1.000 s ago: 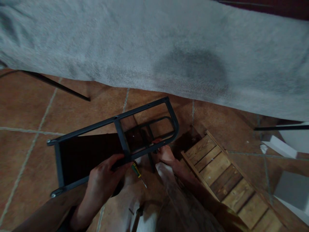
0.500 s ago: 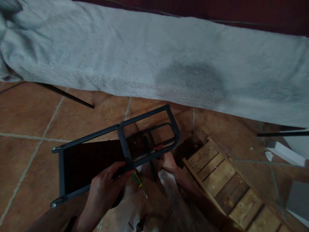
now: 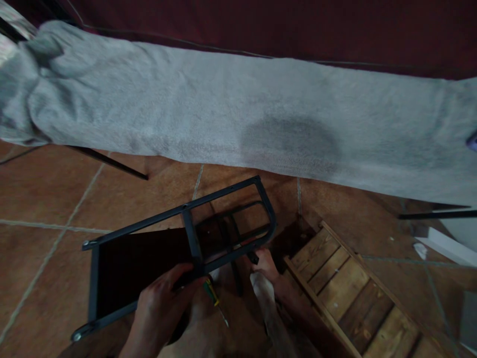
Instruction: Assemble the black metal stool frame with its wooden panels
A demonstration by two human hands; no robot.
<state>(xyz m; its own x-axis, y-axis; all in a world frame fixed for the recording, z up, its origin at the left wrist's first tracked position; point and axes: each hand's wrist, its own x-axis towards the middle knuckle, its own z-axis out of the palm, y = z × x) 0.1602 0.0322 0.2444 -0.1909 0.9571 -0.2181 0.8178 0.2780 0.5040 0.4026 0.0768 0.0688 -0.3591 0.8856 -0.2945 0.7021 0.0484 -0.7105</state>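
Note:
A dark metal frame [image 3: 192,233] with crossbars and a rounded right end lies slanted before me; a second, smaller looped frame part [image 3: 257,204] shows through it. My left hand [image 3: 164,298] is closed around the near rail beside the middle crossbar. A screwdriver [image 3: 211,291] with a green and yellow handle points down by my left fingertips; whether they grip it I cannot tell. My right hand [image 3: 266,266] is at the near rail close to the rounded end, fingers curled and partly hidden beneath it. A small black piece [image 3: 253,257] shows at those fingers.
A slatted wooden piece [image 3: 346,283] lies on the tiled floor to the right. Behind the frame hangs a grey blanket [image 3: 208,109] with dark legs [image 3: 112,163] below it. White packaging [image 3: 450,247] is at the far right.
The view has tilted up, so everything sits lower in the picture. My right hand has drawn slightly down from the rail, and the small black piece shows more clearly. My left hand keeps its hold.

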